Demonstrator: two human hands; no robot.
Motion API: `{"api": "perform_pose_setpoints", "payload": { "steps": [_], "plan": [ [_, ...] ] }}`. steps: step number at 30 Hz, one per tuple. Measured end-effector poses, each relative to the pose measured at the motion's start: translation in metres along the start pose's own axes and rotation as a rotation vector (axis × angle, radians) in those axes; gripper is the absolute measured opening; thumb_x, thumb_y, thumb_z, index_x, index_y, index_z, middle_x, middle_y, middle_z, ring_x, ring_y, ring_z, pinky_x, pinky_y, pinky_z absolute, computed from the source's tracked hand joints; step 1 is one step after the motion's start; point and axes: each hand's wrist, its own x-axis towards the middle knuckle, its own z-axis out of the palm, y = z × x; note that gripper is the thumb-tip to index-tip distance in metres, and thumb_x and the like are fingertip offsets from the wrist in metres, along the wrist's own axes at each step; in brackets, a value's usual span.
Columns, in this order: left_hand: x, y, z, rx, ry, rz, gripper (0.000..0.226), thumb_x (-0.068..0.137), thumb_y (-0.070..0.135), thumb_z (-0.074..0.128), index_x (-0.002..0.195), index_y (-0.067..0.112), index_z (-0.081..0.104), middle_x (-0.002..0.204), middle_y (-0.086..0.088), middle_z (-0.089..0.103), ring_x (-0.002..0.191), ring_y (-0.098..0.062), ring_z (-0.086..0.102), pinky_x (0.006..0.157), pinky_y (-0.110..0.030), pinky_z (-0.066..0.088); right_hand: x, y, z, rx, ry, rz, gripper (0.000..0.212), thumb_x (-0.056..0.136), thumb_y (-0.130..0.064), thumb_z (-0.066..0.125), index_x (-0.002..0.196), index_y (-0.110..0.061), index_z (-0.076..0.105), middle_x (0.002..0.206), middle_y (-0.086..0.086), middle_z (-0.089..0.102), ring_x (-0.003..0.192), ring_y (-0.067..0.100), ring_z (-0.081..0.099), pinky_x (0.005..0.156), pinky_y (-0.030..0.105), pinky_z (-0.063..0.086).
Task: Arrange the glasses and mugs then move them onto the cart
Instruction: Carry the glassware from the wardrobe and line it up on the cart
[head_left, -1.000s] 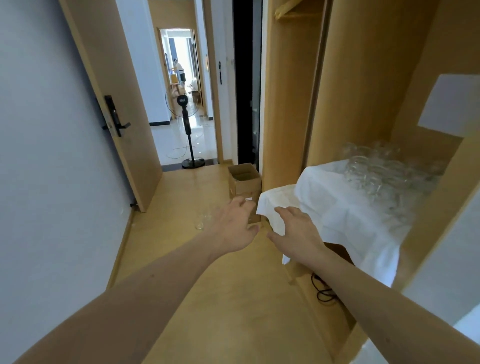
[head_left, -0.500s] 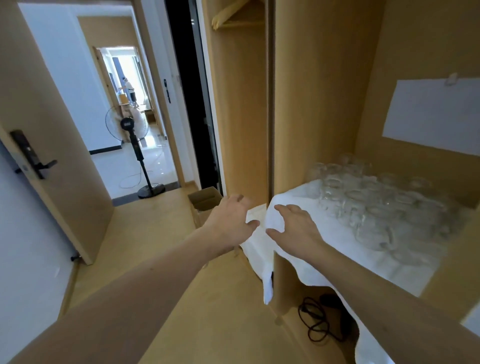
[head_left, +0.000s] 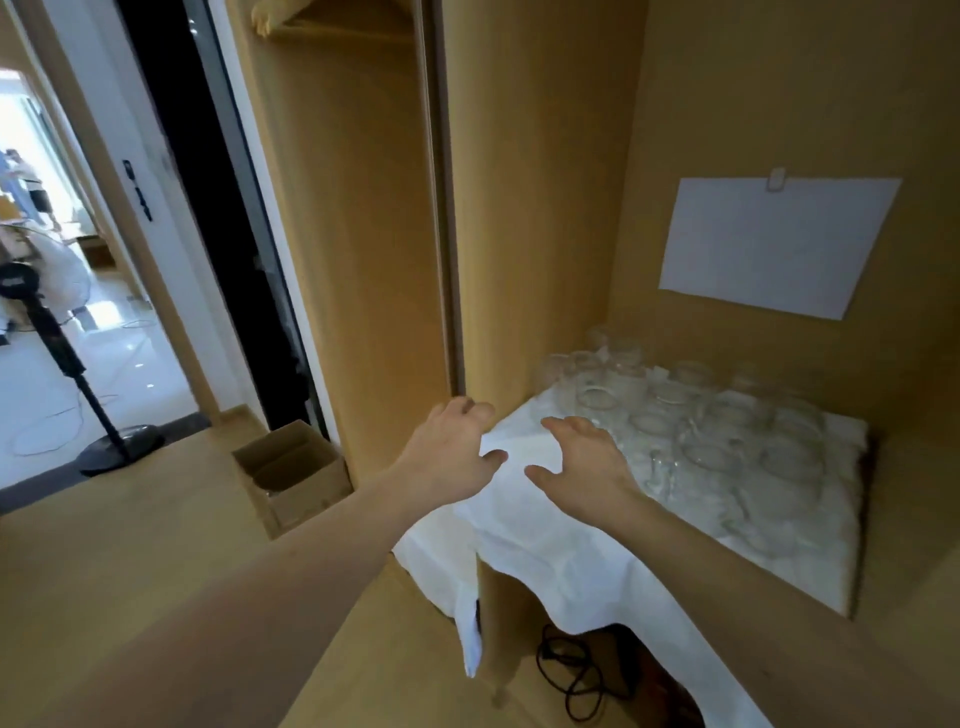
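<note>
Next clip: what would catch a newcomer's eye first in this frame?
Two bare forearms reach in from below, the left hand and right hand open, holding nothing, over the near corner of a white cloth draped over a surface in a wooden alcove. A crowd of clear glasses stands on the cloth toward the back. A blank white sheet hangs on the alcove wall above them.

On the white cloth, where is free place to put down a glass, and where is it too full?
Free: the near strip of the white cloth, between the front edge and the glassware, and the near-left corner under the open left hand and right hand. Crowded: the back and right of the cloth, where glasses stand close together up to the wooden wall.
</note>
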Motion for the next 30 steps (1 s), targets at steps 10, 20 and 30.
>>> {"api": "perform_pose_setpoints", "payload": {
  "steps": [10,20,30],
  "plan": [
    [0.068,-0.029,-0.023,-0.093,-0.024,0.304,0.05,0.097,0.043,0.06,0.139,0.017,0.05,0.139,-0.004,0.05,0.132,-0.027,0.045,0.103,-0.04,0.045,0.032,-0.022,-0.004,-0.015,0.149,0.277,0.071,0.092,-0.051,0.061,0.153,-0.027,0.035,0.154,0.001,0.04,0.137,0.026,0.042,0.109,0.039,0.041],
    [0.116,-0.045,-0.01,-0.168,-0.054,0.518,0.059,0.096,0.045,0.062,0.147,0.022,0.045,0.149,-0.003,0.045,0.135,-0.026,0.043,0.107,-0.037,0.041,0.023,-0.027,0.006,-0.024,0.204,0.484,0.07,0.091,-0.049,0.063,0.151,-0.026,0.037,0.152,0.005,0.041,0.136,0.029,0.045,0.109,0.042,0.042],
    [0.188,0.012,0.016,-0.143,-0.062,0.672,0.059,0.094,0.046,0.061,0.144,0.018,0.047,0.144,-0.007,0.048,0.134,-0.032,0.042,0.107,-0.038,0.042,0.052,0.035,-0.035,-0.041,0.295,0.582,0.069,0.091,-0.051,0.063,0.151,-0.025,0.038,0.151,0.005,0.043,0.131,0.029,0.049,0.106,0.042,0.046]
  ]
}}
